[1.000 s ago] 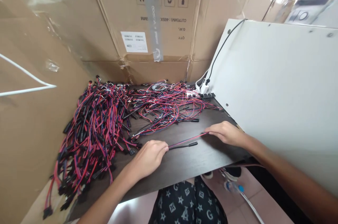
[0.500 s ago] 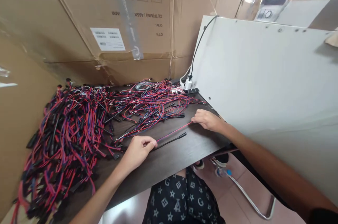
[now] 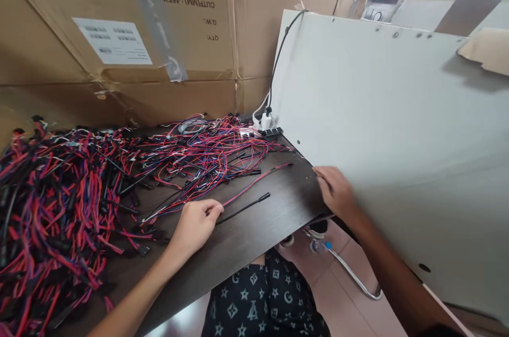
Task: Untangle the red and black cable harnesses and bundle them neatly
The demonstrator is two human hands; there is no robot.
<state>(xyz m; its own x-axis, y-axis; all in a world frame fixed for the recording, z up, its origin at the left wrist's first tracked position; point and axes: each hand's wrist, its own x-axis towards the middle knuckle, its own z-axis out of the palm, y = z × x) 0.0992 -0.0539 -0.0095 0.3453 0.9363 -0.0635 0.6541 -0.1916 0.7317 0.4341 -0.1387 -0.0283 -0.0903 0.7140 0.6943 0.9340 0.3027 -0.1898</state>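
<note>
My left hand (image 3: 199,220) is closed in a pinch on a thin red-and-blue wire (image 3: 254,183) above the dark tabletop. The wire runs up and to the right from my fingertips, its dark far end free near the table's right side. Just below it lies a black cable (image 3: 243,209) with a thick plug end; its near end is hidden by my left hand. Off the wire, my right hand (image 3: 334,188) is beside the white panel at the table's right edge. Its fingers reach forward, thumb apart, and nothing shows in them.
A large heap of red, blue and black wires (image 3: 79,194) covers the left of the table (image 3: 286,210). Looser wires (image 3: 214,146) lie at the back, by a white plug (image 3: 266,120). Cardboard (image 3: 191,98) closes off the back; a white panel (image 3: 382,114) rises at right.
My right hand has let go of the wire's far end and moved right. The wire, stretched taut before, now hangs slack from my left hand. The view has shifted to the right.
</note>
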